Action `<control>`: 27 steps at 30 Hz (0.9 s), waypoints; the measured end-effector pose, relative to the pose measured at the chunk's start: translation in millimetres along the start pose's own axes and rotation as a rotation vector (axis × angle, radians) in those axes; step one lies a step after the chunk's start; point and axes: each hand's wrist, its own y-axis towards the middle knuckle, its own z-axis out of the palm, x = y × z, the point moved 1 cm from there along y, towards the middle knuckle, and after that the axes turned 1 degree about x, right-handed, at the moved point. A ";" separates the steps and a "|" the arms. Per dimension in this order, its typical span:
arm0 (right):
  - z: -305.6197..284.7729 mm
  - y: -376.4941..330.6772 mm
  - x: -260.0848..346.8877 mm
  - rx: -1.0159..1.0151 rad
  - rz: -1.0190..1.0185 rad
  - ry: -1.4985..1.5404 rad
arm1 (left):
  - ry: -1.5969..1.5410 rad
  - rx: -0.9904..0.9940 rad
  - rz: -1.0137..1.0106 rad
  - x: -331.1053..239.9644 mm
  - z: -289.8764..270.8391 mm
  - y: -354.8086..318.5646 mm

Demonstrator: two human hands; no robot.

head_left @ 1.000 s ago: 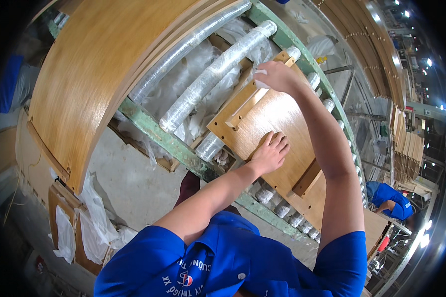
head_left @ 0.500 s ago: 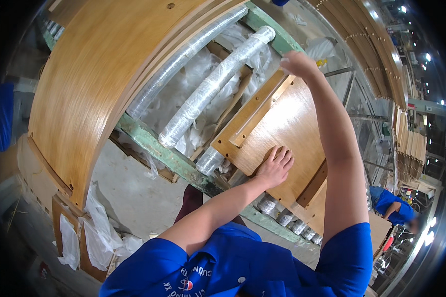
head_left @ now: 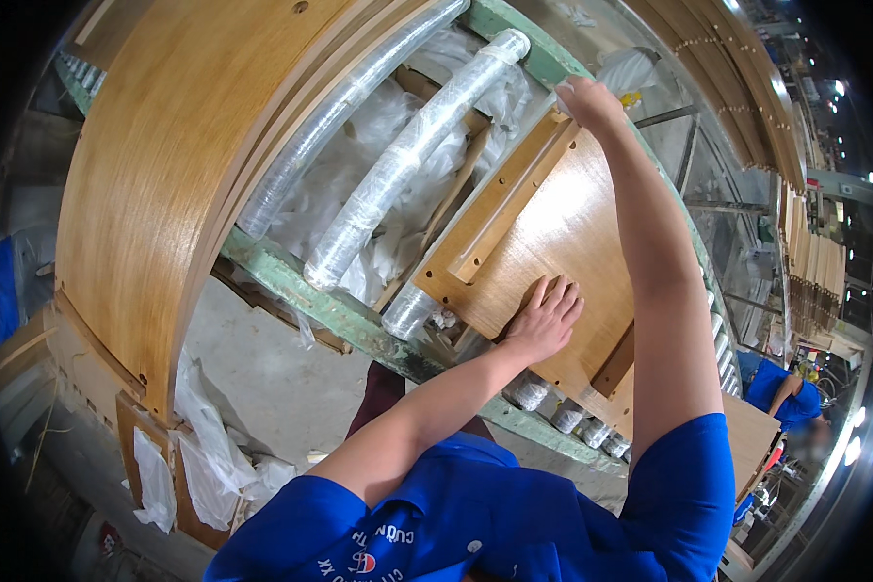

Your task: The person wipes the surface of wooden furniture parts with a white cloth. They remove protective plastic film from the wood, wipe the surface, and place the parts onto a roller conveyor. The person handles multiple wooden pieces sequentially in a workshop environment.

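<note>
My L hand (head_left: 545, 318) lies flat, fingers spread, on the wood board (head_left: 577, 242), prob to steady it, w/ my R hand (head_left: 594, 105) curled round a white wad (head_left: 562, 94) at its far end, board sitting on plastic-wrapped rollers (head_left: 409, 310), wrapped prob vs scratches.

White capital lettering (head_left: 394, 534) stands on the chest of the person's blue shirt (head_left: 563, 524), curving around a small round emblem (head_left: 363, 563) with red and white in it; single letters can be read, but folds in the cloth break up the words
</note>
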 end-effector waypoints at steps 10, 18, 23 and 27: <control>-0.6 -18.0 4.0 -0.015 -0.113 -0.005 | 0.020 -0.025 0.010 -2.1 -1.4 -0.8; 13.3 -77.7 32.2 0.027 -0.264 0.153 | 0.047 0.002 0.012 -1.1 -6.9 -1.4; 21.1 -106.2 50.2 0.052 -0.341 0.209 | 0.068 0.000 0.000 -2.8 -7.6 -2.6; 23.3 -113.7 56.5 0.048 -0.330 0.159 | 0.088 -0.006 0.003 -3.4 -7.7 -4.2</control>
